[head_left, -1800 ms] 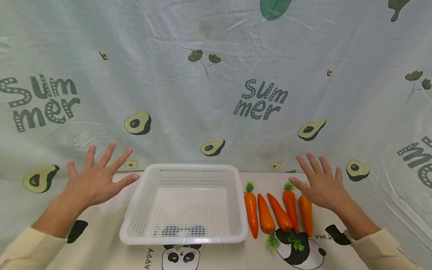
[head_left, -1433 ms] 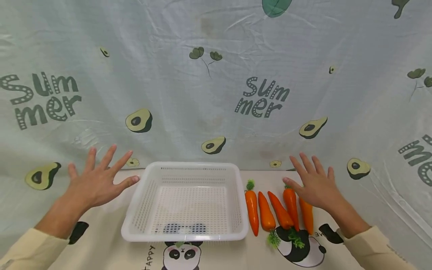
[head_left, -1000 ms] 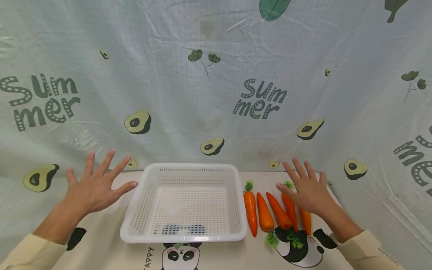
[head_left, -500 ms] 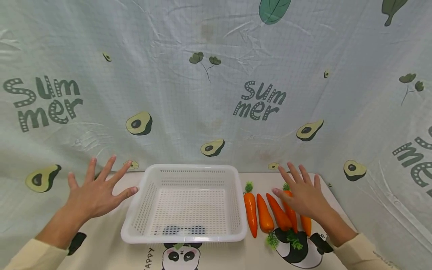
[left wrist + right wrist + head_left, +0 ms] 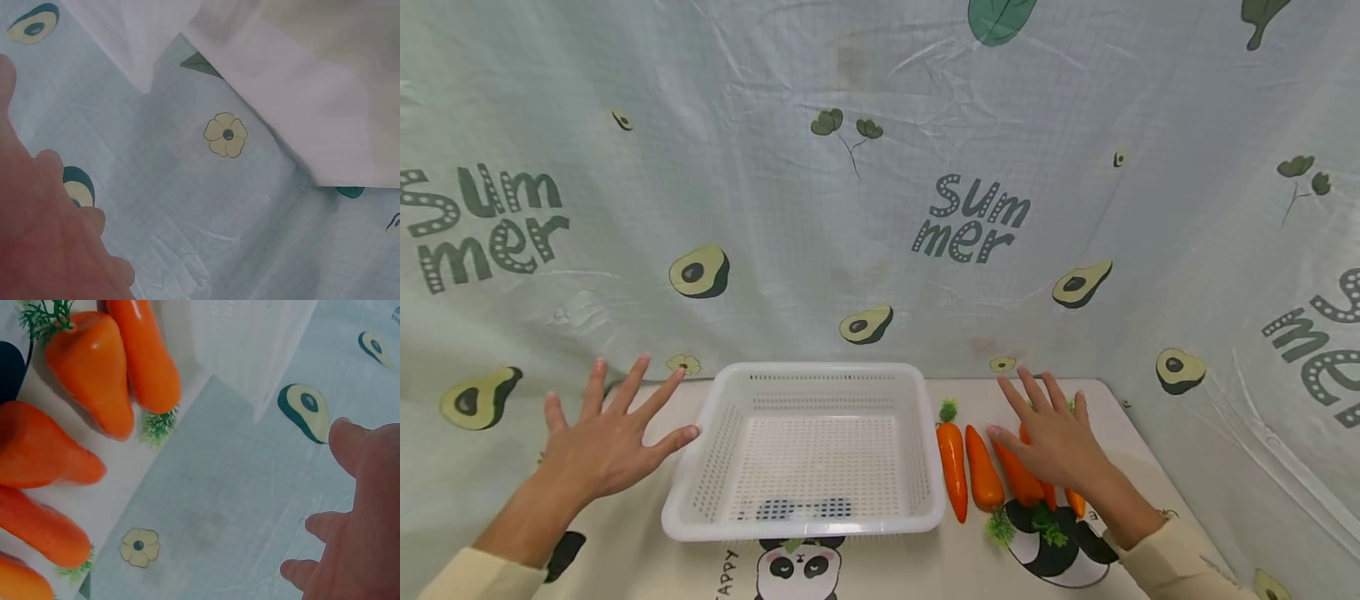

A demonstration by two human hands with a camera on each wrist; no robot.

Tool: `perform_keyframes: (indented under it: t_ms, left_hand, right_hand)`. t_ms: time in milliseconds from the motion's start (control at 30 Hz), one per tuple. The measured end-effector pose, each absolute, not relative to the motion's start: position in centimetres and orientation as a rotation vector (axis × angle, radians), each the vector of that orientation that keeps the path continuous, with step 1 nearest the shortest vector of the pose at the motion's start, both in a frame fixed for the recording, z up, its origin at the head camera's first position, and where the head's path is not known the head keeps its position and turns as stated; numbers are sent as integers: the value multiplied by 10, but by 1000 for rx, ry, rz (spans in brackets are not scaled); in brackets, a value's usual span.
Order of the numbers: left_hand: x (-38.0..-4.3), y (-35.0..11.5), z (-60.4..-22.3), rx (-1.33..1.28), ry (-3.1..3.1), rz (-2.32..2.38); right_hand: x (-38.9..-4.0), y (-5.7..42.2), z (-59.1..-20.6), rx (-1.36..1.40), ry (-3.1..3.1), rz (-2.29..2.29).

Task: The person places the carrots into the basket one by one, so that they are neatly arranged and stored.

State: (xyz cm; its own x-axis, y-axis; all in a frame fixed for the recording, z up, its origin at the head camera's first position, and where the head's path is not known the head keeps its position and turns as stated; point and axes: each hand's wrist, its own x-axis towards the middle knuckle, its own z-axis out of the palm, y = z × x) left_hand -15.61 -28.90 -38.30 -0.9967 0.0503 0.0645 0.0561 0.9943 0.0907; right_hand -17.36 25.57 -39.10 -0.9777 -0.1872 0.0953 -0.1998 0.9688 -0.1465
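In the head view my left hand (image 5: 598, 450) is held with fingers spread, left of a white perforated plastic basket (image 5: 700, 467), touching nothing I can see. My right hand (image 5: 1056, 437), fingers also spread, hovers over the right-hand end of a row of several orange carrots (image 5: 952, 471) and partly hides some of them. Green leafy tops show at either end of the row. The right wrist view shows the carrots (image 5: 94, 369) lying apart from that hand (image 5: 369, 506). In the left wrist view, the left hand (image 5: 56, 237) appears at the left edge, holding nothing visible.
A pale curtain (image 5: 880, 208) printed with avocados and "summer" hangs behind the table and along its right side. The light table covering (image 5: 895, 575) carries panda prints. The basket stands in the middle, close to the leftmost carrot.
My right hand has drifted left and slightly down, covering more of the carrots. The left hand has lowered a little. Basket and carrots stay where they were.
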Motion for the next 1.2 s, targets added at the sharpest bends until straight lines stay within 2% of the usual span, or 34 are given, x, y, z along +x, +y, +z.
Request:
perform_keyframes:
  t_ms: [633, 1200]
  left_hand:
    - [-154, -295, -406, -113, -3053, -98]
    - [-153, -296, -424, -141, -3111, -251]
  right_hand:
    - [-168, 242, -415, 309, -3025, 201]
    - [-163, 224, -447, 321, -3050, 339]
